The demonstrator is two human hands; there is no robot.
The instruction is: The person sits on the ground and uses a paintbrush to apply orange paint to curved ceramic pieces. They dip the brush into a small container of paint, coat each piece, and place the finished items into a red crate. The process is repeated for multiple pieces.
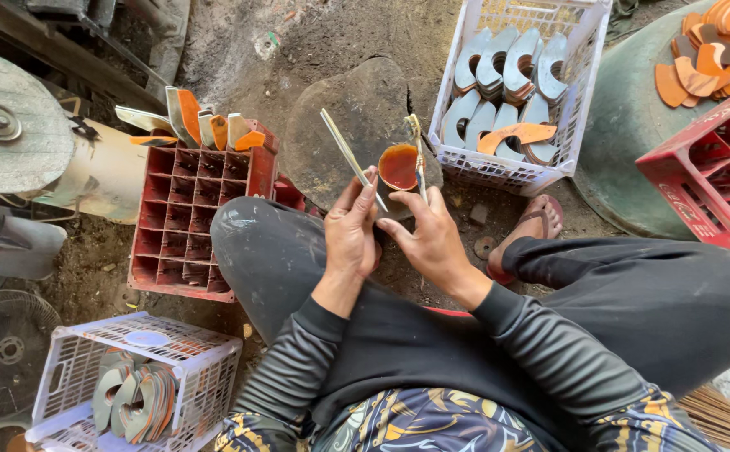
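Left hand [351, 230]: raised over the knee, fingers [363, 197] drawn together around a thin flat pale strip [350, 156] that slanted up and away from the fingertips.

Right hand [432, 236]: fingers closed on a slim brush [418, 155], held upright, its shaft passing just beside the small round cup [398, 166] of orange-brown liquid. Whether the cup rested on the hand or on the flat stone [357, 125] behind it could not be told.

Surroundings, on the dirt floor [239, 50]:
- White plastic basket [587, 50], ahead and to the right, filled with curved grey pieces standing on edge; one orange curved piece [520, 134] lay across the front row.
- Red crate [185, 226] with square compartments, to the left, with several grey and orange pieces leaning along its far edge.
- Second white basket [206, 368], near left, holding a stack of curved pieces.
- Second red crate [708, 176] at the right edge.
- Heap of orange pieces [717, 46] on a dark green surface, top right.
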